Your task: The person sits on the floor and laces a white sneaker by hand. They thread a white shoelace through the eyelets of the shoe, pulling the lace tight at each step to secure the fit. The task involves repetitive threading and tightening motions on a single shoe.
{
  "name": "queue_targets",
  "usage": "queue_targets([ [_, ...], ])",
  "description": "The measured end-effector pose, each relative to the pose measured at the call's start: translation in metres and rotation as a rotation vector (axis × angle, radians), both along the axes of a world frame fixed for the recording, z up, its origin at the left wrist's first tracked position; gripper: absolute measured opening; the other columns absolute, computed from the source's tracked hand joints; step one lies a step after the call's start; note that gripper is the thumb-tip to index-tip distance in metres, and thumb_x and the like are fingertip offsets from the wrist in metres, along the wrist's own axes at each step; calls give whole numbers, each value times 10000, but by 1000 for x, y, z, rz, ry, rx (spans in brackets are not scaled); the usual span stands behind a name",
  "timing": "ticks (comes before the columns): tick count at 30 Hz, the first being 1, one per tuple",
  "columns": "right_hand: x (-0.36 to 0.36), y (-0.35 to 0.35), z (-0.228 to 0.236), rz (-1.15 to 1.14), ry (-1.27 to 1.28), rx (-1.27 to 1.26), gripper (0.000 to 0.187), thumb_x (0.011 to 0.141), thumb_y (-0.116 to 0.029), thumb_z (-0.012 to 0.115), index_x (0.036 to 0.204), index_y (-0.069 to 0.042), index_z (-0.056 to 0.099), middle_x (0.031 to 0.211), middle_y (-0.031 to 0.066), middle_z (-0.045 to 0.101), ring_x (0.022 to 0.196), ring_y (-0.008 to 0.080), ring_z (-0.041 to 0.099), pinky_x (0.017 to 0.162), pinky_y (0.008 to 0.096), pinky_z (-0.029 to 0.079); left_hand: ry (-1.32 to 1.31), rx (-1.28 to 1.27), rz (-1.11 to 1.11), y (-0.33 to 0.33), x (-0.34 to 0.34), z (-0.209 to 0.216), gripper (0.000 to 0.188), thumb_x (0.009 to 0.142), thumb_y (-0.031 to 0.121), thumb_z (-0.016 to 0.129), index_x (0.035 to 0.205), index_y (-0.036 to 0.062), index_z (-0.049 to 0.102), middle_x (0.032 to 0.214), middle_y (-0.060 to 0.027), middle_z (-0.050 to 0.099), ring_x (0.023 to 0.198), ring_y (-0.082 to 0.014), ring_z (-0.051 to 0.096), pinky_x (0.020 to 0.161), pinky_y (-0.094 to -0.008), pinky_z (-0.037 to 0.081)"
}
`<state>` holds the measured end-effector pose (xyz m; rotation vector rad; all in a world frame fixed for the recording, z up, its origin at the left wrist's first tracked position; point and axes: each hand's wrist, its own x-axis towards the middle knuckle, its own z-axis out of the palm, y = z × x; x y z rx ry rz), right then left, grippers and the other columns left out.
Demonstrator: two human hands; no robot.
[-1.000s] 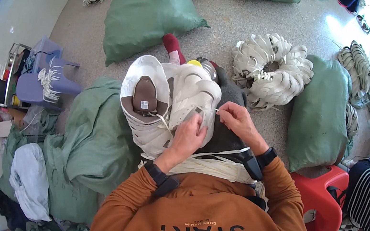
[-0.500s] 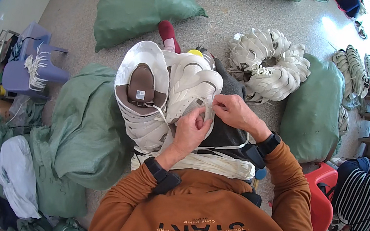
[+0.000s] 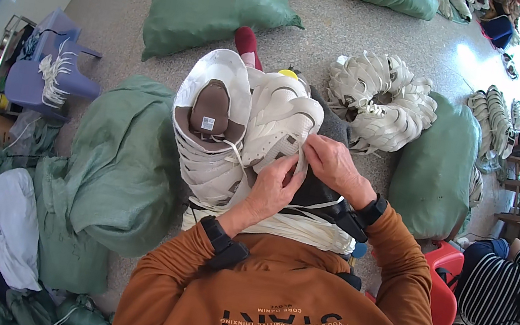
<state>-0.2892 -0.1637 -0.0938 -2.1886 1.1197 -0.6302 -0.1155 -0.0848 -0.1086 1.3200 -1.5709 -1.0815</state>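
Note:
A white shoe upper with a grey tongue area and a row of eyelets lies across my lap. My left hand is closed on its near edge, thumb and fingers pinching the eyelet flap. Against the same edge, the fingers of my right hand are pinched together; whether a lace is between them is hidden. To the left sits a nested stack of white shoe uppers, its top one showing a brown lining. A bundle of white shoelaces lies across my lap, close to my body.
Green sacks stand left, with another sack right and more beyond. A ring of white shoe uppers rests on the floor. At left is a purple stool; a red chair and a person in stripes are at right.
My right hand has come in against the edge of the shoe upper, and both hands are now close together. The whole view has shifted slightly.

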Motion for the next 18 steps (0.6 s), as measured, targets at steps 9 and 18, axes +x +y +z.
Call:
queue_targets([
  [9,3,-6,25,223,339,26,268,902,-232,567,771,0,597,686,243,628,692,456,637,625,533,501,461,447,56,-3,11,-7,307,1043,198,528,1186,-48,640,934,-81,703,775,-120,656,698,-275,525],
  [18,3,10,3,28,112,11,192,895,-188,598,898,3,577,678,213,597,659,414,612,606,508,477,137,31,-10,-22,11,-10,253,1061,206,501,978,-2,618,691,-36,610,611,-137,611,616,-390,522],
])
